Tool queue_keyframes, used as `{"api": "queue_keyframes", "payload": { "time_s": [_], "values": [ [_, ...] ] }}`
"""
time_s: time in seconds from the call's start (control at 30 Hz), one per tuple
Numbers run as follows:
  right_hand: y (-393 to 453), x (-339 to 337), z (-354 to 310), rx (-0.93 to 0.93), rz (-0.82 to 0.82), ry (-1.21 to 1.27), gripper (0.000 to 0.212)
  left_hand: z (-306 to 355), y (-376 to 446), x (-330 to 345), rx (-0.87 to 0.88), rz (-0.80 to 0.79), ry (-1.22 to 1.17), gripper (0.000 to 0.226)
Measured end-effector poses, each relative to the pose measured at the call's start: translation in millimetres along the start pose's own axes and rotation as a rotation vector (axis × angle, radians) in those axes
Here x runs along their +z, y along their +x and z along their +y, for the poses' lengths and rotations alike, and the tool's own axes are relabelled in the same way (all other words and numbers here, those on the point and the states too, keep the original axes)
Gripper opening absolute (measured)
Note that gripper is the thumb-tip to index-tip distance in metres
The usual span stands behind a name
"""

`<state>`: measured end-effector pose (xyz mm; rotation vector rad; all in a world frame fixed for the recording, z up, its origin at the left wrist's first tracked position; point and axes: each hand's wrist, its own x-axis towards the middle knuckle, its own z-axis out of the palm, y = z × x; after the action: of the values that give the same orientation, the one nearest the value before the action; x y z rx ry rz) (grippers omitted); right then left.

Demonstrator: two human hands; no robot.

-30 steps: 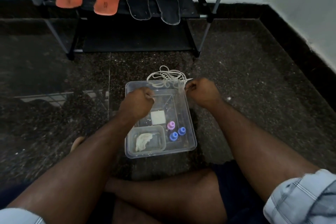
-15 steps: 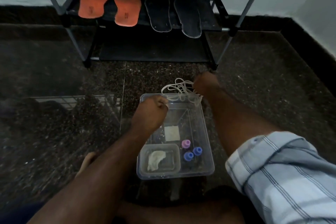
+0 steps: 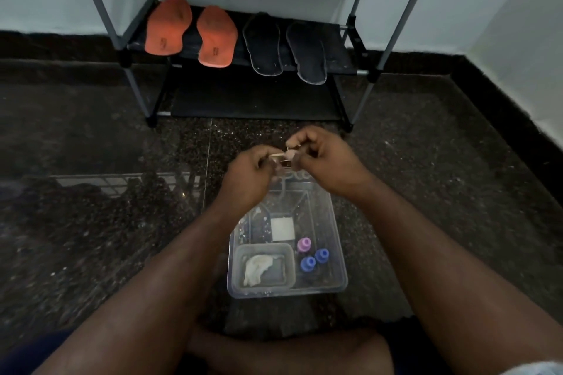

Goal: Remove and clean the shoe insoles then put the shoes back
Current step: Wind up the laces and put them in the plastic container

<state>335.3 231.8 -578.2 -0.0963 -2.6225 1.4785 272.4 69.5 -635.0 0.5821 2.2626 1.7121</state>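
Both hands, left hand [image 3: 248,172] and right hand [image 3: 327,158], pinch a thin white lace [image 3: 281,156] above the clear bin [image 3: 336,253], while the likely light, floppy insoles [image 3: 192,32] lie on the rack shelf [image 3: 338,49], best lifted by their edges.

Four insoles are being kept side by side on a shelf of the rack [image 3: 393,39], which is standing against the wall at the far side of the floor [image 3: 91,222]: one pair of insoles [image 3: 190,32] to the left, a second pair of insoles [image 3: 285,49] to the right, their near ends overhanging the shelf's front edge. In front of the rack, a bin [image 3: 338,246] is being kept on the floor between the person's forearms. Inside it, a small tub [image 3: 263,265] holding a cloth [image 3: 257,268] is sitting in the near left corner, three bottle caps [image 3: 310,254] just right of it, and a square pad [image 3: 282,228] behind them. Both hands, the left hand [image 3: 246,179] and right hand [image 3: 327,158], are being held together above the bin's far end, a lace [image 3: 286,157] between them.
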Motion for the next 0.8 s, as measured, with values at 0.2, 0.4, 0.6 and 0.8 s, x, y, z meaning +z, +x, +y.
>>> {"api": "queue_keyframes", "payload": {
  "time_s": [0.2,0.4,0.6,0.8],
  "values": [
    [-22,-40,21,0.146,0.038,-0.449,0.013,-11,13,-64,-0.132,0.379,-0.161,0.023],
    [-22,-37,11,0.151,0.243,-0.294,0.009,-12,-8,-85,-0.263,0.319,0.157,0.043],
    [-29,-1,-30,-0.008,-0.036,0.186,0.011,58,-35,-25,-0.042,-0.321,-0.031,0.066],
    [-37,-29,-23,0.059,-0.046,-0.179,0.018,52,-48,-73,-0.204,-0.011,0.053,0.022]
  ]
}}
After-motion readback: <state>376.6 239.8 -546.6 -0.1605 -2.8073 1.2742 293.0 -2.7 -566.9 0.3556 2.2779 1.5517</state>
